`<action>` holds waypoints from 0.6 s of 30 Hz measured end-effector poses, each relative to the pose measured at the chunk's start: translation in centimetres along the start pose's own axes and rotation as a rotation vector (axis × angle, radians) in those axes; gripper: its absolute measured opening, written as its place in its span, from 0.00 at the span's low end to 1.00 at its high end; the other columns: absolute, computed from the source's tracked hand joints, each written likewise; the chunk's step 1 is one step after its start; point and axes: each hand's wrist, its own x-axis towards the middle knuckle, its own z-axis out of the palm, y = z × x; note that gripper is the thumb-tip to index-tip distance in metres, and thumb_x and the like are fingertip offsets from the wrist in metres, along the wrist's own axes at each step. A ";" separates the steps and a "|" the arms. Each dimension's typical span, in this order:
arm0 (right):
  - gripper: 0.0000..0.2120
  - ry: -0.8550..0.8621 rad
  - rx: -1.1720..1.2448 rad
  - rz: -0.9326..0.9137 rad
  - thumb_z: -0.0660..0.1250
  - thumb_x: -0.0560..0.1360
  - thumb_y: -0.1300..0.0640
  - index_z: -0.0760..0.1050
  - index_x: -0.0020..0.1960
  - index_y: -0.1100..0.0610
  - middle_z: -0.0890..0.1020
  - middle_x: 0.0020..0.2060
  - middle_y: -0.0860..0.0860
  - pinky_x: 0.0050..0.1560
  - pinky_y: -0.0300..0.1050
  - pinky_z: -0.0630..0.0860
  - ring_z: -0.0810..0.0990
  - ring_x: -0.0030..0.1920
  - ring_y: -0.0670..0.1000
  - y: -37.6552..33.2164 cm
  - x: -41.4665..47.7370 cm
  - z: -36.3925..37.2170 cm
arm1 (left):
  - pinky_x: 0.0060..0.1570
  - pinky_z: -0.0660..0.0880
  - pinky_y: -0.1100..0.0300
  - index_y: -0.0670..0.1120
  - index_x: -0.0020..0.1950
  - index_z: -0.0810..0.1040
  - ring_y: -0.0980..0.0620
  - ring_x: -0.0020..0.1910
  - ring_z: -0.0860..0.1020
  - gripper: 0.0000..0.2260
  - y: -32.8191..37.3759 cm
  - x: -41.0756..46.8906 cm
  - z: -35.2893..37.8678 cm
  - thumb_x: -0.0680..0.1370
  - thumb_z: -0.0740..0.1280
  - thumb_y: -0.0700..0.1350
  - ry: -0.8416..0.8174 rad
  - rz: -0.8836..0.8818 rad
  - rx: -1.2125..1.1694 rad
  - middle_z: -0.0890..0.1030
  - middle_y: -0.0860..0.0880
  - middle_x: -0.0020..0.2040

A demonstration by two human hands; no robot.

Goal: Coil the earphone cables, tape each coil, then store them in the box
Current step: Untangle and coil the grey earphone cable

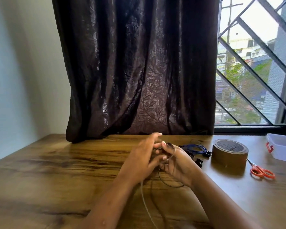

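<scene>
Left of the tape roll (229, 153), the right hand (177, 162) clamps the earphone cable (145, 204); the left hand (142, 157) pinches it, its slack running toward the person.

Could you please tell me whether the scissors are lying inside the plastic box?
No, the scissors lie on the table, outside the box, beside the tape roll.

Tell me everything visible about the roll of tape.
The roll of tape is wide, brown and glossy. It lies flat on the wooden table, its dark grey top face bearing print too blurred to read. It sits between the blue earphone cables and the clear box, apart from both. The tip of the scissors reaches close to its base; contact cannot be told.
</scene>
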 end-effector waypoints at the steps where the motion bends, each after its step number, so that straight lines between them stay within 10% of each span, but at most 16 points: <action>1: 0.11 -0.019 -0.028 0.018 0.64 0.74 0.54 0.81 0.47 0.60 0.81 0.37 0.54 0.35 0.39 0.76 0.78 0.33 0.47 0.1 0.0 -0.1 | 0.60 0.72 0.61 0.57 0.68 0.64 0.62 0.59 0.73 0.19 0.2 0.0 0.3 0.77 0.63 0.55 -0.038 -0.024 -0.047 0.75 0.57 0.61; 8: 0.12 0.111 -0.107 -0.086 0.64 0.74 0.52 0.83 0.52 0.54 0.79 0.35 0.47 0.35 0.38 0.72 0.71 0.30 0.43 -0.1 0.1 -1.2 | 0.45 0.73 0.62 0.57 0.50 0.76 0.65 0.42 0.75 0.04 -2.0 0.0 -1.2 0.76 0.66 0.51 -0.001 -0.193 0.015 0.77 0.61 0.41; 18: 0.12 0.451 0.124 -0.240 0.61 0.79 0.52 0.80 0.54 0.56 0.74 0.27 0.47 0.26 0.34 0.69 0.68 0.24 0.42 -0.5 0.1 -3.2 | 0.57 0.71 0.55 0.56 0.60 0.77 0.54 0.54 0.78 0.11 -5.7 -1.1 -3.1 0.80 0.61 0.49 0.105 -0.357 0.384 0.81 0.57 0.56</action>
